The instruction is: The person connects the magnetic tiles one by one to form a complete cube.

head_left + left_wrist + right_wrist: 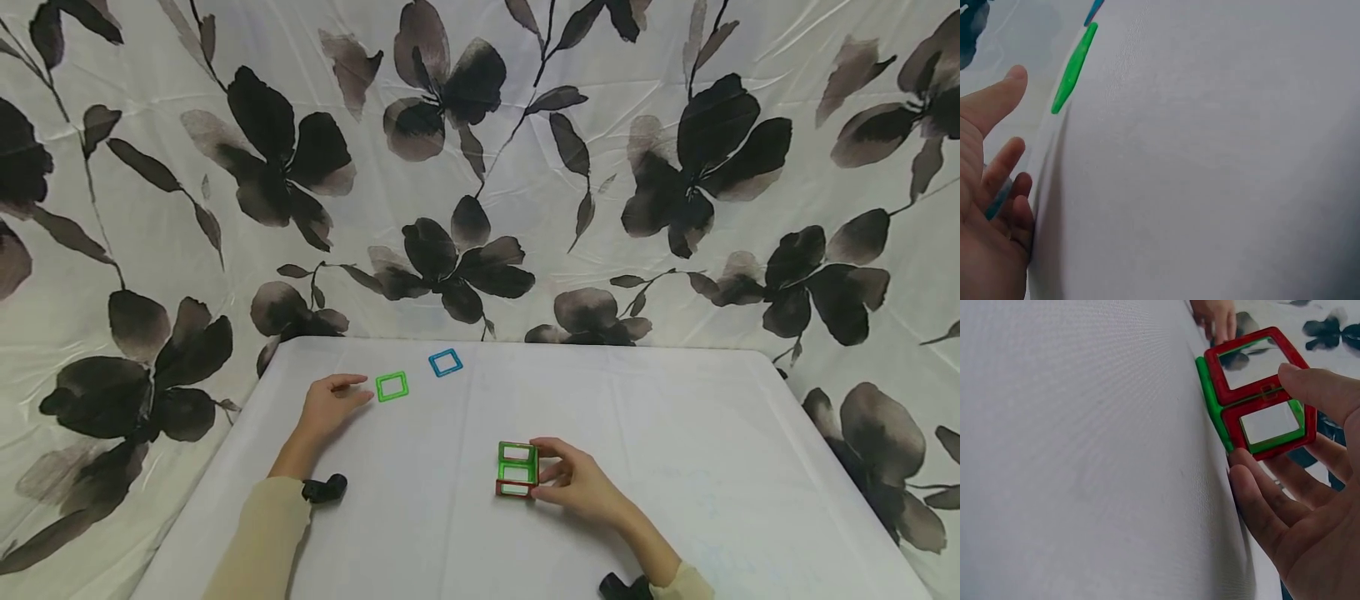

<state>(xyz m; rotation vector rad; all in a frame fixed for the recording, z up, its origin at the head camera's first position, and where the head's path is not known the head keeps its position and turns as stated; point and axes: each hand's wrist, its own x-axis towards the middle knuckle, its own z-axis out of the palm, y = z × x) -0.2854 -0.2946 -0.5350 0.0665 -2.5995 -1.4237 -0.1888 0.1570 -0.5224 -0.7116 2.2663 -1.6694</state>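
My right hand [581, 483] grips a small box-like structure of red and green square magnetic tiles [517, 463] on the white table. The right wrist view shows the thumb on a red tile [1244, 395] and fingers around the structure's other side; a green tile [1211, 397] lies along its base. At the left, my left hand [327, 407] is beside a green square tile [392, 397], fingers loosely extended and holding nothing. That tile [1074, 70] appears nearly edge-on in the left wrist view, apart from the thumb. Beyond it lies a blue square tile [446, 369].
The white table [675, 433] ends at a back edge against a floral-patterned cloth [570, 200]. Black wrist-worn devices sit on both wrists, the left one [326, 489] close above the tabletop.
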